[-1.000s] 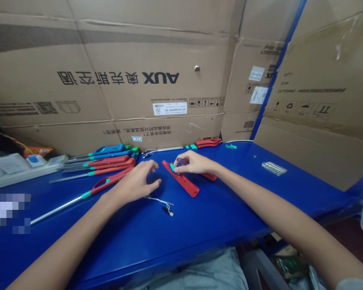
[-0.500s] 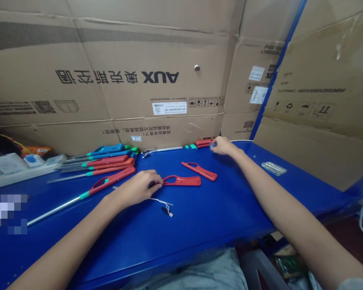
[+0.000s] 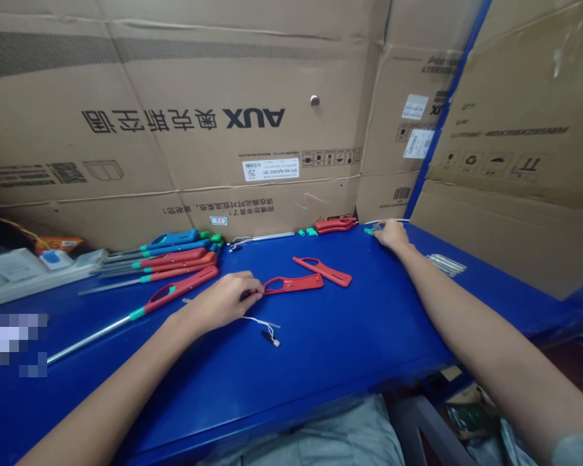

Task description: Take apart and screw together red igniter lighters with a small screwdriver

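My left hand [image 3: 230,298] pinches the narrow loop end of a red plastic lighter handle half [image 3: 298,283], its open inner side showing. A second red handle half [image 3: 323,270] lies just beyond it. White wires [image 3: 262,322] with a small white connector and a dark part rest beside my left fingers. At the back right, my right hand [image 3: 392,235] has its fingers closed at a small green plastic part [image 3: 369,231]; the fingertips are partly hidden. Red handle pieces [image 3: 336,224] lie stacked to the left of that hand, along with small green parts [image 3: 311,232].
Assembled long-necked lighters in red and blue [image 3: 177,259] lie at the left, near a white power strip [image 3: 24,278]. A metal tube [image 3: 274,237] with wires lies along the cardboard wall [image 3: 184,77]. Clear tubes [image 3: 445,265] lie at the right on the blue table [image 3: 291,388].
My right hand has moved right along the back of the table, away from the red stack, which now shows fully. My left hand stays on the handle half, which has tilted slightly.
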`<state>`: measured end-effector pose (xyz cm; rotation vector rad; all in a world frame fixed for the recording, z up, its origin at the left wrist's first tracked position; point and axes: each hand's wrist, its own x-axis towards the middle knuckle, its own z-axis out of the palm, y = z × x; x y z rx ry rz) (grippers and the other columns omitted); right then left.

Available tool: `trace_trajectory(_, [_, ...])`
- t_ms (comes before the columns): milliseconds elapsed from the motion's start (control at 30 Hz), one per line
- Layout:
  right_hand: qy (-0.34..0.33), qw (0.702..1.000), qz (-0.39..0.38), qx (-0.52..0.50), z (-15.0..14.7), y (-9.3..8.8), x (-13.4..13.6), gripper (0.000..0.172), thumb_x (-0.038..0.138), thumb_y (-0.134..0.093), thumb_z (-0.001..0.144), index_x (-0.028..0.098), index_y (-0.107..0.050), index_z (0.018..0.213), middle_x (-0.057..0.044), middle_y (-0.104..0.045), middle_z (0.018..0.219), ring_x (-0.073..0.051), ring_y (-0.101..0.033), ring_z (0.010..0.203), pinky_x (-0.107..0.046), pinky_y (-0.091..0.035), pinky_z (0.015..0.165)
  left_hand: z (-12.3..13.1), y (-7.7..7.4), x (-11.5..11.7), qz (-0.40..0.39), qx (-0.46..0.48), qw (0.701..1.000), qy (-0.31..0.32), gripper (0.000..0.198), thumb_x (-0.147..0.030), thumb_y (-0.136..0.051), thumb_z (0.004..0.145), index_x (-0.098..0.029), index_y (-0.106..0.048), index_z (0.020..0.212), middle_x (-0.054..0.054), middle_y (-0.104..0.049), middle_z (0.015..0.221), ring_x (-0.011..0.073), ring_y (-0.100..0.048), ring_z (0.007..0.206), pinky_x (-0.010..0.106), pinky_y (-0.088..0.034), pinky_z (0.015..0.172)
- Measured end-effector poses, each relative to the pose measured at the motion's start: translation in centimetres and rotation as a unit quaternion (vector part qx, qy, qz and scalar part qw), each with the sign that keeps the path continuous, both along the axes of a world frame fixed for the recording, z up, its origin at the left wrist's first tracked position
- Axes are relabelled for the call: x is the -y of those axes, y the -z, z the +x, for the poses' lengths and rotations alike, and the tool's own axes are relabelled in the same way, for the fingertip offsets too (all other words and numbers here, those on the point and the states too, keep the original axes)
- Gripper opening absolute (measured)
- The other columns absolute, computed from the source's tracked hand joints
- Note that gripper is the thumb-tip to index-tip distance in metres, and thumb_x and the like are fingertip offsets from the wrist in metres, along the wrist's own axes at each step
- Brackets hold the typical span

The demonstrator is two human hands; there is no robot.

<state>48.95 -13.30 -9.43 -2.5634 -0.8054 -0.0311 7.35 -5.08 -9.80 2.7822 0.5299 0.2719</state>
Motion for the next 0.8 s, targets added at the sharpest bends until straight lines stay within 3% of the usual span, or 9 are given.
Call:
trace_trajectory(167, [0.009, 0.989, 0.139, 0.052, -0.4, -1.7, 0.1, 0.032, 0.027, -0.058, 0.08, 0.012, -0.067, 0.107, -0.015, -0.065, 0.102, -0.025, -0.06, 0.096, -0.031, -0.045, 0.079, -1.0, -2.1, 0.0, -0.059, 0.009, 0.997, -0.05, 0.027, -0.043, -0.057, 0.081, -0.019, -0.061, 0.092, 0.001, -0.061, 0.086, 0.0131, -0.055, 0.074, 0.024, -0.043, 0.068])
trace_trajectory(267, [-0.078, 0.972, 0.211, 0.069, -2.9, -2.9, -0.9, 0.023, 0.021, -0.058, 0.076, 0.009, -0.07, 0.092, -0.012, -0.067, 0.089, -0.021, -0.06, 0.084, -0.027, -0.044, 0.074, -2.0, -3.5, 0.0, -0.141, -0.08, 0.986, -0.026, 0.036, -0.043, -0.071, 0.068, -0.019, -0.061, 0.092, 0.0, -0.063, 0.091, 0.014, -0.056, 0.079, 0.023, -0.044, 0.069])
trace_trajectory(333, [-0.164, 0.962, 0.212, 0.055, -5.6, -3.3, -1.4, 0.018, 0.022, -0.062, 0.073, 0.011, -0.07, 0.086, -0.008, -0.067, 0.08, -0.016, -0.059, 0.074, -0.024, -0.043, 0.068, -2.2, -4.0, 0.1, -0.171, -0.137, 0.975, -0.025, 0.043, -0.039, -0.076, 0.06, -0.02, -0.062, 0.096, 0.0, -0.063, 0.095, 0.015, -0.056, 0.083, 0.023, -0.044, 0.071])
trace_trajectory(467, [-0.403, 0.902, 0.151, 0.009, -12.2, -3.2, -1.4, 0.017, 0.026, -0.063, 0.074, 0.011, -0.069, 0.08, -0.004, -0.065, 0.072, -0.013, -0.056, 0.066, -0.022, -0.039, 0.061, -1.9, -3.5, -0.2, -0.163, -0.173, 0.97, -0.045, 0.03, -0.037, -0.072, 0.066, -0.019, -0.067, 0.089, 0.0, -0.065, 0.084, 0.0155, -0.058, 0.078, 0.023, -0.043, 0.068])
trace_trajectory(533, [-0.489, 0.868, 0.084, -0.007, -14.9, -2.8, -1.0, 0.02, 0.03, -0.065, 0.075, 0.013, -0.07, 0.083, -0.003, -0.065, 0.073, -0.012, -0.055, 0.066, -0.022, -0.039, 0.06, -1.8, -3.3, -0.4, -0.168, -0.177, 0.969, -0.036, 0.024, -0.038, -0.066, 0.072, -0.019, -0.068, 0.085, 0.001, -0.065, 0.078, 0.0149, -0.059, 0.073, 0.023, -0.043, 0.065])
trace_trajectory(667, [-0.554, 0.831, -0.061, -0.001, -17.6, -2.2, -0.4, 0.037, 0.047, -0.07, 0.071, 0.018, -0.071, 0.094, -0.006, -0.066, 0.088, -0.016, -0.057, 0.076, -0.025, -0.04, 0.064, -2.1, -3.4, -0.7, -0.182, -0.121, 0.976, -0.021, 0.026, -0.041, -0.06, 0.077, -0.017, -0.064, 0.084, 0.002, -0.065, 0.078, 0.0147, -0.058, 0.071, 0.023, -0.043, 0.063])
trace_trajectory(800, [-0.565, 0.818, -0.107, -0.029, -17.5, -2.2, -0.1, 0.047, 0.049, -0.076, 0.064, 0.018, -0.07, 0.098, -0.006, -0.065, 0.089, -0.017, -0.057, 0.078, -0.024, -0.039, 0.061, -2.6, -3.7, -0.7, -0.185, -0.019, 0.982, -0.027, 0.029, -0.045, -0.055, 0.081, -0.016, -0.057, 0.085, 0.001, -0.061, 0.072, 0.0123, -0.055, 0.064, 0.021, -0.042, 0.057])
